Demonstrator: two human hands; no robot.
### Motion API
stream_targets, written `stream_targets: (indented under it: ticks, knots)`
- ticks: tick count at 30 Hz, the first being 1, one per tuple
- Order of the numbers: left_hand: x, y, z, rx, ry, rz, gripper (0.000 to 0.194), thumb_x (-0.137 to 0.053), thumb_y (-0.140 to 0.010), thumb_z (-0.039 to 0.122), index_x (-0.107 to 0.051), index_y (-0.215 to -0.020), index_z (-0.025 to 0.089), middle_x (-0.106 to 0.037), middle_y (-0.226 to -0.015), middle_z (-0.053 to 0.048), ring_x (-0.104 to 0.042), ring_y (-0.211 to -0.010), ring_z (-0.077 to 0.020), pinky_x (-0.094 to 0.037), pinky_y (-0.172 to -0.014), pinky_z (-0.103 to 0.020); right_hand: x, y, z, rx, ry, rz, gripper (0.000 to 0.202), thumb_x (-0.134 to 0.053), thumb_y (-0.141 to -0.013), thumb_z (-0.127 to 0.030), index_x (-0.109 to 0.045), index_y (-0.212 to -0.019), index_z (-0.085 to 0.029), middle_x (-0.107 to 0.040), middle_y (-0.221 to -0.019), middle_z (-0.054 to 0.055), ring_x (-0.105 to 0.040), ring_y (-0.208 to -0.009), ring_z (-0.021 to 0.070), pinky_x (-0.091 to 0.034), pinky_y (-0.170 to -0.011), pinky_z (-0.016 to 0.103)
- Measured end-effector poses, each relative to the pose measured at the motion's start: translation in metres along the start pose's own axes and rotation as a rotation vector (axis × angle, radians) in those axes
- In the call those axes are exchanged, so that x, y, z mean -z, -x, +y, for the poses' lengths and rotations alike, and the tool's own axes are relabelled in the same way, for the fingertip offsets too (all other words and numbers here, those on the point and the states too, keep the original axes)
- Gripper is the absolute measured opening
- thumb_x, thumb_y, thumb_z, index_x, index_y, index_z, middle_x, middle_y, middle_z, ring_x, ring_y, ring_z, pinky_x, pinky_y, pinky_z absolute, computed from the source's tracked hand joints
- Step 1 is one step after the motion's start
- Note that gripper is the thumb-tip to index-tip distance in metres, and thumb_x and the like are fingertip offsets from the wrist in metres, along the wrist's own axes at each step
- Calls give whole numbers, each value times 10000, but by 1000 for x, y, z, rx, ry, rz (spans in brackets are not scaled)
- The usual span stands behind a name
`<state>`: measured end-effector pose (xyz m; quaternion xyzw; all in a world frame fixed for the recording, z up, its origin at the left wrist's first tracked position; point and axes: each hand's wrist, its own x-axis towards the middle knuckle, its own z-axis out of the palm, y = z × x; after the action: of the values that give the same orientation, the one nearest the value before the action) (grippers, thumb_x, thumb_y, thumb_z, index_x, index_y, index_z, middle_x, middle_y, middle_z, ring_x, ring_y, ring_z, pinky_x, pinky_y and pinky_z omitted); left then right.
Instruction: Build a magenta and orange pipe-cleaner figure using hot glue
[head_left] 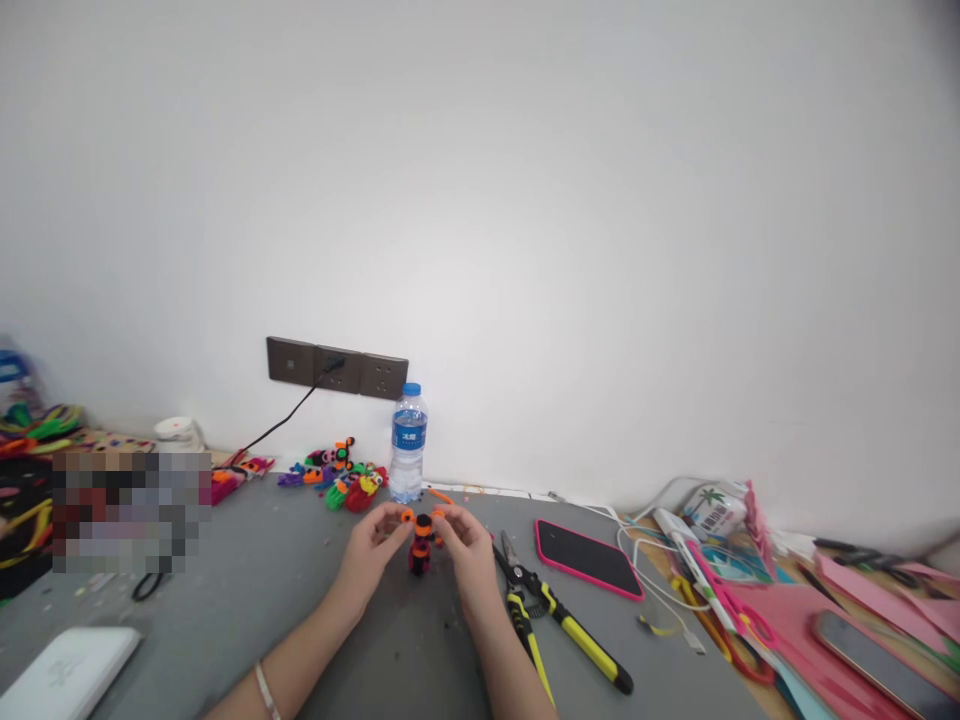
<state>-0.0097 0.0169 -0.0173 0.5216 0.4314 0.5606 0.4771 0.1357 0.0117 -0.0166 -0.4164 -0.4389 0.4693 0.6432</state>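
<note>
A small orange, black and dark pink figure (421, 548) stands upright on the grey table mat, apparently made of fuzzy pipe cleaner. My left hand (379, 540) pinches an orange round part on its left side between thumb and fingers. On the other side, my right hand (463, 542) closes on a matching orange part. Both forearms reach in from the bottom edge. Just right of my right hand lie yellow-and-black pruning shears (562, 610), blades pointing away from me. Behind the figure stands a clear water bottle (408, 450) with a blue cap.
Several colourful fuzzy figures (352, 480) sit left of the bottle. A pink-edged phone (589, 558), white cables (637, 555), pink-handled scissors (750, 622) and another phone (877, 660) lie to the right. A white box (71, 670) is at front left. The wall (525, 250) closes off the back.
</note>
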Motion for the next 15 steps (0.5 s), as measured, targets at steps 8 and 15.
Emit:
stream_targets:
  ticks: [8,15]
  knots:
    - [-3,1,7,11,20,19,310,-729,-664,466,-681,-773,179,-679,-757,-42,-610,-751,-212,-463,-650,-256,0,-2,0,-5,2,13,277,-777,-632,-418,-675,-729,-179,-672,-724,29,-605,-713,200,-470,-652,288]
    - [-1,0,5,-15,-11,21,294,-710,-693,464,-675,-751,178,-660,-724,-27,-597,-707,-194,-462,-644,-252,1,-1,1,-19,21,7,289,-758,-647,-441,-691,-720,-170,-686,-716,35,-607,-705,200,-462,-654,289]
